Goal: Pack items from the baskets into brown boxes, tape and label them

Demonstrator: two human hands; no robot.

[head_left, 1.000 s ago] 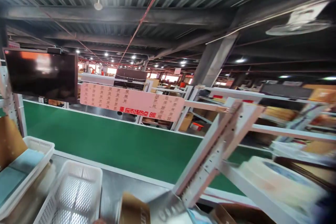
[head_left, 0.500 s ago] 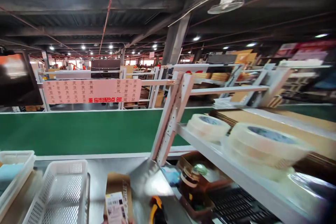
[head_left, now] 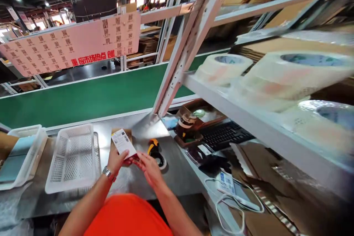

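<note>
- Left hand (head_left: 117, 161), w/ a silver link-band watch (head_left: 109, 173) at the wrist, is pinching a flat white rectangular packet w/ black print (head_left: 123, 142), thumb lying on its printed face.
- Right hand (head_left: 149, 167) is holding its bent fingers at the packet's lower right corner – can't tell whether it is gripping or only touching.
- Packet is positioned in front of the wearer's orange top (head_left: 128, 215), above a grey metal tabletop (head_left: 179, 182), print facing up.
- A brown cardboard piece (head_left: 128, 132) is showing behind the packet; can't tell if held or lying on the tabletop.
- A black-and-yellow handheld tool (head_left: 155, 151) is lying just beside the right hand, on its far side.
- A white perforated plastic basket (head_left: 77, 166) is standing to the left of the left hand, apart from it.
- A second white plastic basket (head_left: 37, 158), farther L, is containing flat blue-grey items (head_left: 19, 147).
- A green belt (head_left: 110, 96) is running behind the tabletop – a pink board w/ printed codes & red characters (head_left: 91, 40) is hanging above/behind it.
- On the R, a white metal shelf (head_left: 235, 107) is supporting clear tape rolls (head_left: 229, 68); a black keyboard (head_left: 224, 132) is sitting below.
</note>
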